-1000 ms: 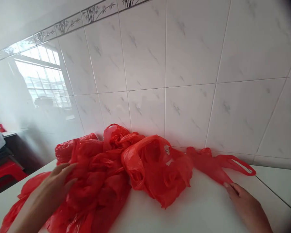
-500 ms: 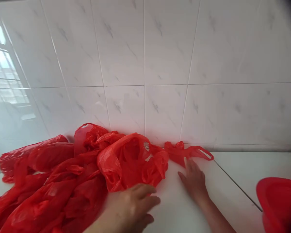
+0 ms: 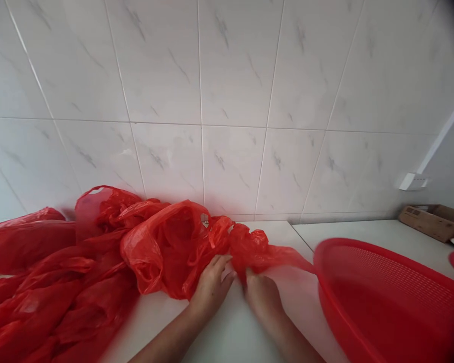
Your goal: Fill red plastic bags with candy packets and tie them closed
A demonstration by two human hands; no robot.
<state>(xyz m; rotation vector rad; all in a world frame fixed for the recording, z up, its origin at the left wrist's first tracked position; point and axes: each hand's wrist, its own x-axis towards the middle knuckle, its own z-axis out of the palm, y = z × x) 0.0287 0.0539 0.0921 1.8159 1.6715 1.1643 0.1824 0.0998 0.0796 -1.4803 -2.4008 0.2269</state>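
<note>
A small crumpled red plastic bag (image 3: 282,256) stretches from the middle of the white table towards the right. My right hand (image 3: 264,296) is closed on its near edge, slightly blurred. Just to the left, my left hand (image 3: 211,283) rests with its fingertips against the red plastic, thumb and forefinger apart with a gap between them. Beside and behind it lies a larger puffed-up red plastic bag (image 3: 146,254) with an open mouth. It joins a heap of crumpled red bags (image 3: 56,302) across the left side.
A big red perforated plastic basket (image 3: 336,297) stands at the right, its rim next to the small bag's end. Further back are an open cardboard box (image 3: 426,224) and a white socket (image 3: 413,182). A tiled wall (image 3: 234,101) runs behind the white table (image 3: 227,327).
The view has turned right, bringing more of the basket into sight. My right hand has closed on the small bag and drawn it nearer the heap. My left hand has moved forward beside it.
</note>
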